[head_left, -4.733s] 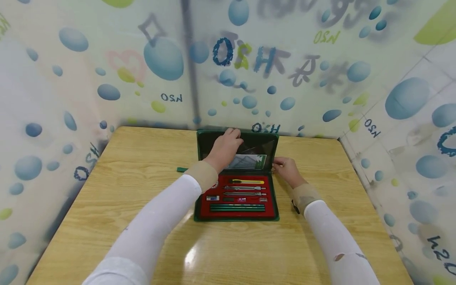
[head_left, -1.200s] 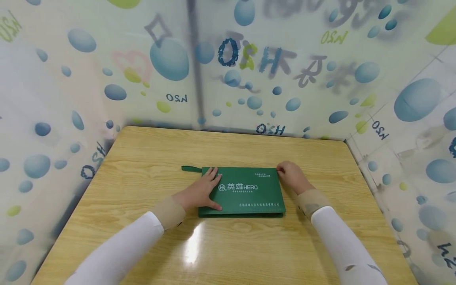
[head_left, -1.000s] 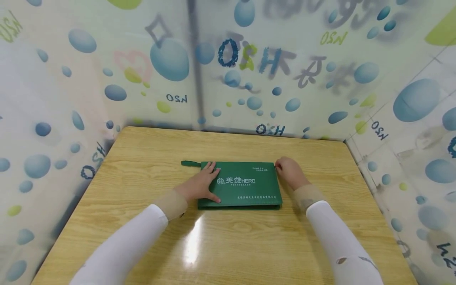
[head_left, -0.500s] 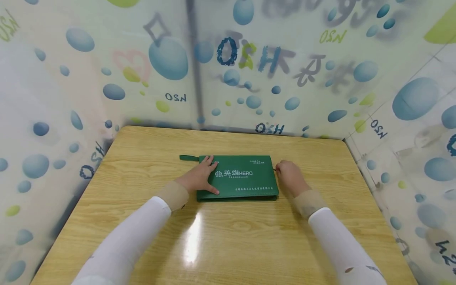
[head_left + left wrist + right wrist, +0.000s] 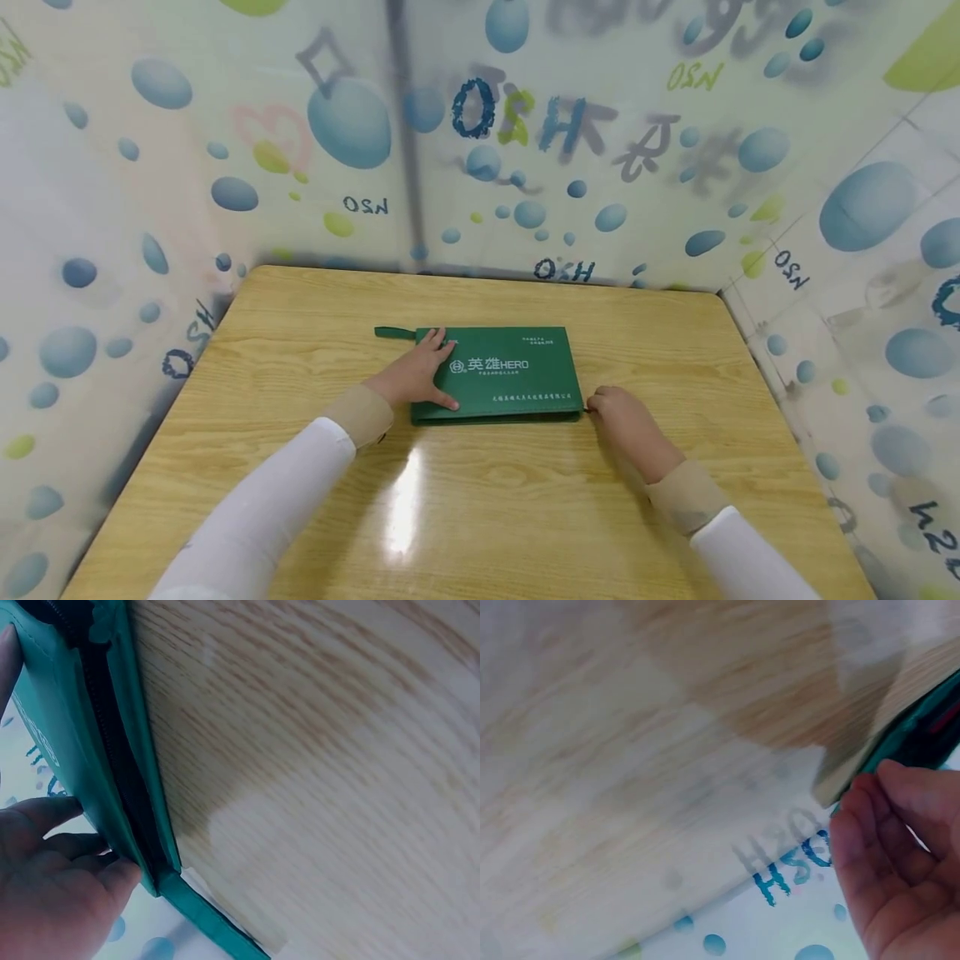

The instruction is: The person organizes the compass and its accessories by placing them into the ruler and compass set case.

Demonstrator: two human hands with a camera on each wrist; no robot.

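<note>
A green zip case (image 5: 517, 375) with white HERO lettering lies on the table, its lid down. My left hand (image 5: 408, 375) rests on the left end of the lid, fingers and thumb spread. In the left wrist view, a black zipper (image 5: 112, 742) runs along the case's side by that hand. At the near right corner my right hand (image 5: 626, 425) pinches a small dark zipper pull (image 5: 587, 409). The right wrist view shows thumb and fingertips together at the case edge, hiding most of the pull; a dark gap with a red strip (image 5: 946, 718) shows beyond.
The wooden table (image 5: 300, 333) reaches back to a patterned wall (image 5: 480, 217), with a second wall (image 5: 862, 333) on the right. A green wrist strap (image 5: 394, 332) sticks out from the case's back left corner.
The lid, raised at first over drawing tools on red lining, has come down. The case has shifted slightly backward. My right hand has moved along its right side from the back to the near corner.
</note>
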